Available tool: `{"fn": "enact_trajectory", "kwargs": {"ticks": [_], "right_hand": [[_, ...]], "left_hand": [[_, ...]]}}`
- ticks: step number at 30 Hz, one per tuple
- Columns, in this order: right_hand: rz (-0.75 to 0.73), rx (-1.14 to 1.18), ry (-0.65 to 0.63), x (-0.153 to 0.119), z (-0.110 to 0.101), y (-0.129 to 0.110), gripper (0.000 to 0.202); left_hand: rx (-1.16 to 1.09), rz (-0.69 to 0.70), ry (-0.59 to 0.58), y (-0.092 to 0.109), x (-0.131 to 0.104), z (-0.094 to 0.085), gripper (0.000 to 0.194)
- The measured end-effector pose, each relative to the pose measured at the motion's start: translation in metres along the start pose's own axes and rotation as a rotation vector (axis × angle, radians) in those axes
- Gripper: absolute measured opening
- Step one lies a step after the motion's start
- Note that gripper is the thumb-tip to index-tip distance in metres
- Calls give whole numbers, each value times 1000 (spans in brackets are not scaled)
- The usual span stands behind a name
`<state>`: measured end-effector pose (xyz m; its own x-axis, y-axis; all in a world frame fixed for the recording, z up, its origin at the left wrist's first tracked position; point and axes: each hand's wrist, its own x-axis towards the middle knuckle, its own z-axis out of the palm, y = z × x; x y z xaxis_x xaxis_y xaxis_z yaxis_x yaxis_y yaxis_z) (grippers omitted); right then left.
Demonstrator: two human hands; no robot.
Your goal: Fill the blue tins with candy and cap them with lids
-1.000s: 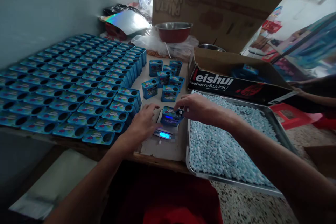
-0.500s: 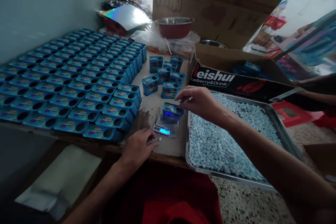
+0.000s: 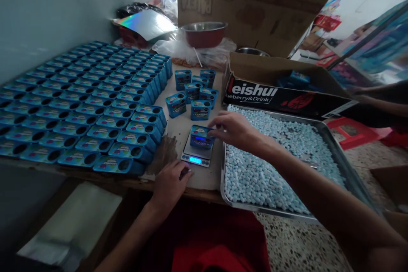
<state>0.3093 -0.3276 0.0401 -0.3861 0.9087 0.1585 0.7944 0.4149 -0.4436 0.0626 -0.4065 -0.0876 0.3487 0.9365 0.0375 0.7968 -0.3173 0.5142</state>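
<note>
A blue plastic candy container (image 3: 201, 139) with a printed label stands upright on a small digital scale (image 3: 196, 160) whose display glows blue. My right hand (image 3: 231, 127) reaches over from the right, its fingers bent and closed at the container's upper right corner, covering its top opening. Near the table's front edge, just left of the scale, my left hand (image 3: 170, 180) has its fingers curled together. Something small and pale shows at its fingertips, too little to name. Pale blue and white candies (image 3: 255, 178) fill a metal tray (image 3: 228, 202) under my right forearm.
Rows of blue containers (image 3: 79, 123) with round openings cover the table's left side. Several more (image 3: 199, 110) stand behind the scale. An open cardboard box (image 3: 270, 97) with blue containers inside borders the tray. A red bowl (image 3: 204, 36) sits behind. Another person's arm (image 3: 369, 93) is at right.
The view has shifted slightly, moving most things left. My right hand's fingers have come down against the container. My left hand stays by the scale, with less of the pale object showing.
</note>
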Motion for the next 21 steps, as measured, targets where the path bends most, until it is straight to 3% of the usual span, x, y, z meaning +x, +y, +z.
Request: {"fn": "enact_trajectory", "kwargs": {"ticks": [4,7,10,14,17,21], "right_hand": [[195,197,157,-42,-25,35,30],[291,59,-54,-83,-20,53,26],[273,-209,-273,-112,6,56,43],[298,-401,-341,-116,25,53,28],[337,-306,-372,-111,14,61,18],[480,-5,-237,-116,1,81,15]], "left_hand": [[-28,21,14,-5,-1,3,14],[-60,44,10,-6,-2,2,16],[-79,65,15,-3,-5,1,17],[-48,94,23,1,-11,2,15],[-29,108,19,4,-15,3,15],[-74,103,13,8,-16,5,12]]}}
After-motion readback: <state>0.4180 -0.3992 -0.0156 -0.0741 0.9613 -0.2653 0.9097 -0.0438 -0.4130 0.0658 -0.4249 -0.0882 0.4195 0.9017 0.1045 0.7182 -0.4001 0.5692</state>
